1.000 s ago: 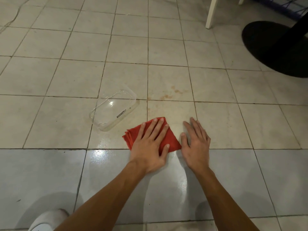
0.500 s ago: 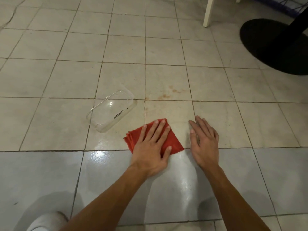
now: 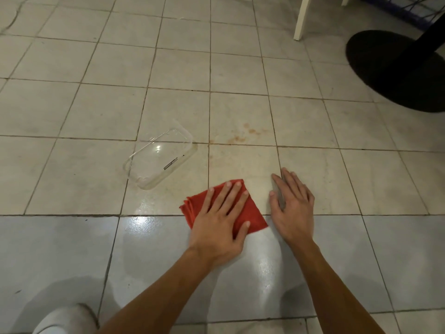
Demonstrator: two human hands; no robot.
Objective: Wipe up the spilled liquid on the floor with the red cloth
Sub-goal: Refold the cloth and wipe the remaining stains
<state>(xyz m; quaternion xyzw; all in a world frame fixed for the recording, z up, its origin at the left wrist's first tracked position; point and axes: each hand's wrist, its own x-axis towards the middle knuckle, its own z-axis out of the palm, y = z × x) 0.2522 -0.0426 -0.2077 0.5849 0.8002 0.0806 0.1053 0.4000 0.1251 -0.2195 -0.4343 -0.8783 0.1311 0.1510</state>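
We see a folded red cloth (image 3: pixel 250 213), soft and matte, lying flat on the glossy tiled floor (image 3: pixel 72 249) under our left hand (image 3: pixel 220 221), fingers spread and palm pressed down. Our right hand (image 3: pixel 292 208) lies flat on bare tile just beside it, fingers together. A clear plastic container (image 3: pixel 160 160) sits nearby; wet sheen (image 3: pixel 144 208) and faint orange stains (image 3: pixel 245 133) mark the beige tiles.
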